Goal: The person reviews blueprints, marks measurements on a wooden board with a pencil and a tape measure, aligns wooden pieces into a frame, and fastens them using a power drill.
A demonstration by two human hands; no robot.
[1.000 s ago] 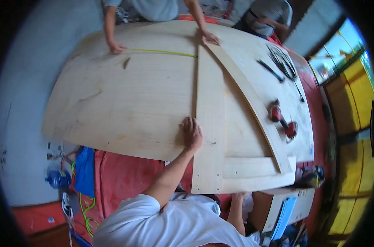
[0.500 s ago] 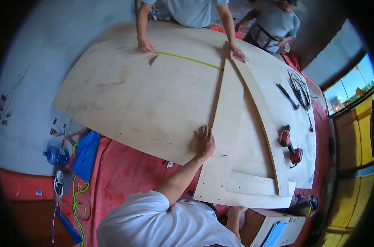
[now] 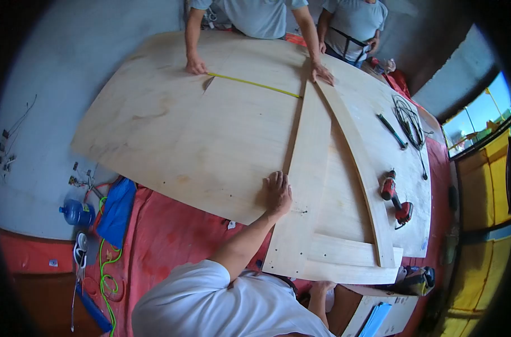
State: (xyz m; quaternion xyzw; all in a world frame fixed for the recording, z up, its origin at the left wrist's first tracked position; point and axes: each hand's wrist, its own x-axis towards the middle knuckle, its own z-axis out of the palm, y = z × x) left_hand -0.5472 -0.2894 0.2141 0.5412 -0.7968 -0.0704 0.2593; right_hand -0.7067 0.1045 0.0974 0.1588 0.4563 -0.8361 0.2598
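Note:
My left hand (image 3: pixel 279 194) lies with its fingers spread on the large plywood sheet (image 3: pixel 154 123), against the left edge of a wide pale board (image 3: pixel 309 180). At the near edge of a short crosspiece (image 3: pixel 345 272), my right hand (image 3: pixel 323 287) is partly visible; its fingers are hidden. A narrow board (image 3: pixel 353 151) slants from the wide board's far tip to the crosspiece. Across the table a co-worker's one hand (image 3: pixel 196 66) holds a yellow tape measure (image 3: pixel 255 84), stretched to the wide board. That co-worker's other hand (image 3: pixel 323 74) presses where the two boards meet.
On the right of the sheet lie a red drill (image 3: pixel 396 199), a dark-handled tool (image 3: pixel 392 131) and a coiled black cable (image 3: pixel 410 126). Another person (image 3: pixel 353 28) stands behind. Below are a cardboard box (image 3: pixel 398 314), a water bottle (image 3: pixel 77 213) and a green cord (image 3: pixel 106 281).
The view has turned, shifting the table within the frame. The person behind has straightened and moved slightly left. My left hand keeps its place at the board's edge.

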